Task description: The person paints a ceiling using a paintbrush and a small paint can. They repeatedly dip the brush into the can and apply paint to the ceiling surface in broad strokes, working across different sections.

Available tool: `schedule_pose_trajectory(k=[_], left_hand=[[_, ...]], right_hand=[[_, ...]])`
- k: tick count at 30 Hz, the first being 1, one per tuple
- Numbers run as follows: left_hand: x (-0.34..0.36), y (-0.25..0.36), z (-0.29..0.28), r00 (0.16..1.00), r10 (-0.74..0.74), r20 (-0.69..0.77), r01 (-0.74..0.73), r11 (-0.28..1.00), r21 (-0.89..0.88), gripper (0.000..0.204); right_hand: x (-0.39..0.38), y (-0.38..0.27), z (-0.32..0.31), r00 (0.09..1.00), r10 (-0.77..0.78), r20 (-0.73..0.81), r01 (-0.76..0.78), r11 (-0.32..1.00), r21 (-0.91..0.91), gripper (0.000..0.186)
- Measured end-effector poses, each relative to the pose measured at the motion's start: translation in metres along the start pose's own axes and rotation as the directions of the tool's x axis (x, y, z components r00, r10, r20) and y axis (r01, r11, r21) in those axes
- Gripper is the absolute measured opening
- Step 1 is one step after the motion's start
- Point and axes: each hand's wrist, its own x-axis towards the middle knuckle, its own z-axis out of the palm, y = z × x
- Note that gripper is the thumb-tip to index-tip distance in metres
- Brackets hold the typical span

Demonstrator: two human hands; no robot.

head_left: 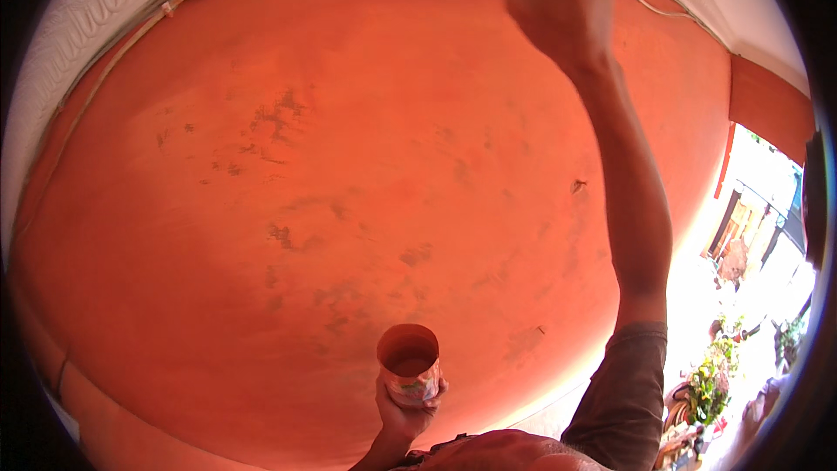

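A large orange wall (375, 105) fills most of the view, with dark grey patches showing through its colour. Low in the middle, my left hand (404, 414) is wrapped round an open cylindrical container (417, 382). Its inside is orange-brown, and its outer side has a printed, paint-smeared look. High up at the top edge, my right hand (562, 13) is raised on a stretched arm, its fingers curled and slightly blurred. What these fingers hold is cut off by the top of the view, so I cannot make it out.
White moulded trim (96, 26) borders the ceiling, with a pale cable (113, 70) running along the wall's upper left. A small nail-like stub (579, 185) sticks out of the wall. At right, a bright opening shows green plants (713, 379) and stacked boards.
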Motion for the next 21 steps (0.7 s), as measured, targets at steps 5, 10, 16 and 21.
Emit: schedule_pose_trajectory(k=[5,10,16,21], left_hand=[[0.004,0.001,0.006,0.999,-0.020,-0.025,0.020,1.000,0.011,0.070],[-0.003,0.002,0.005,0.999,0.015,-0.044,-0.014,1.000,0.010,0.071],[0.001,0.006,-0.008,1.000,0.004,0.013,-0.004,0.999,0.035,0.079],[0.001,0.001,-0.014,1.000,0.024,-0.014,-0.024,1.000,0.020,0.077]], right_hand=[[0.054,-0.102,0.014,0.911,0.239,0.335,-0.291,0.950,0.113,0.014],[0.052,-0.120,0.044,0.939,0.250,0.237,-0.335,0.820,0.464,0.017],[0.001,-0.007,0.011,0.891,0.454,-0.004,-0.395,0.780,0.485,0.026],[-0.031,0.069,-0.041,0.770,0.618,-0.156,-0.491,0.731,0.474,0.012]])
